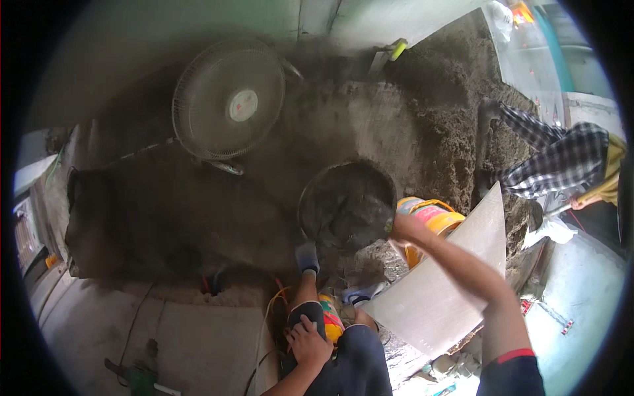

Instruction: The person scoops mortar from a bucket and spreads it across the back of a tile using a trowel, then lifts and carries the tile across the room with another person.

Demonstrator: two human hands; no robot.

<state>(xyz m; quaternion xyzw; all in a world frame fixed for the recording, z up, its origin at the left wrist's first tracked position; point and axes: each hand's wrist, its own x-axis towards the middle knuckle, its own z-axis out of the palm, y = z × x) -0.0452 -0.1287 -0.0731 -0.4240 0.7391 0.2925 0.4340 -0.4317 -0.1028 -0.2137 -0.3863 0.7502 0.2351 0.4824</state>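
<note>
A round black basin (320,198) with dark grey, wet-looking mix in it stands in front of me on the dusty ground. My right hand (404,230) is at the basin's right rim, fingers closed; a small green bit shows at the fingertips, but I cannot make out what it belongs to. My left hand (309,342) lies on my left knee, fingers spread, holding nothing. Beside the basin, right behind my right hand, sits a yellow and pink bucket (432,214). A large pale flat board (439,284) leans under my right forearm.
A round fan (228,99) stands at the back left. A tool with a yellow-green handle (398,49) is by the far wall. At right, a person in checked trousers (561,158) holds a long handle (561,210) by loose soil. Another colourful bucket (330,317) sits between my legs.
</note>
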